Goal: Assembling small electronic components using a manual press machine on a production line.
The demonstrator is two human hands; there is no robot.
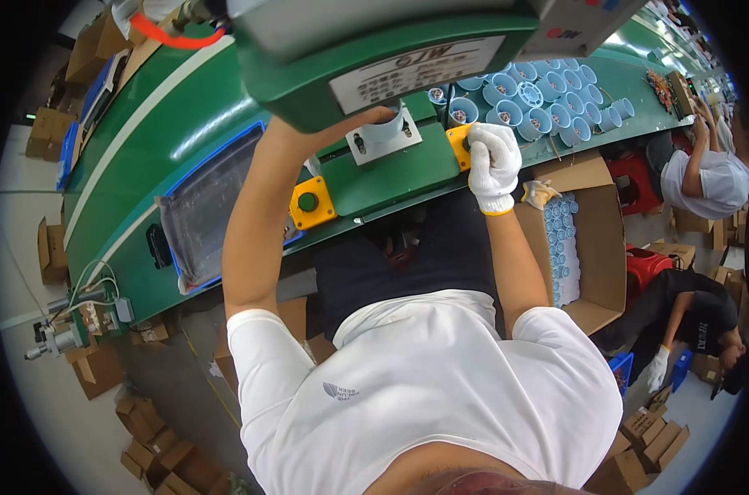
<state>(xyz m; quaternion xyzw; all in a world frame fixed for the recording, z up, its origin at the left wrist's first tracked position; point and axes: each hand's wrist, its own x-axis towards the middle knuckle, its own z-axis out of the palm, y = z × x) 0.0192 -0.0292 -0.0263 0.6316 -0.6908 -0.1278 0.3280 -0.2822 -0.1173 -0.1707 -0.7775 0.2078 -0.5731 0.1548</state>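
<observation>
- While the right hand (493,163) sits in a white knit glove, it's pressed down on a yellow button box (459,142) at the edge of the green bench (176,124), fingers curled closed over the box.
- The left hand is mostly hidden up under the green press head (374,58), so there's no telling how open it is; the bare forearm runs up to a pale blue cup (388,126) sitting on the grey fixture plate (383,142) under the press.
- Just left of that forearm there's a second yellow box with a green button (311,203), nobody touching it.
- Past the right hand, a whole bunch of blue cups (539,103) stands packed together on the bench top.
- Down by the right elbow, an open cardboard box (593,239) holds more blue parts stacked in rows.
- Off to the left, a blue-rimmed tray (205,206) lies on the bench with a clear plastic sheet over it.
- Far right, two other people are bent over their own work among cartons.
</observation>
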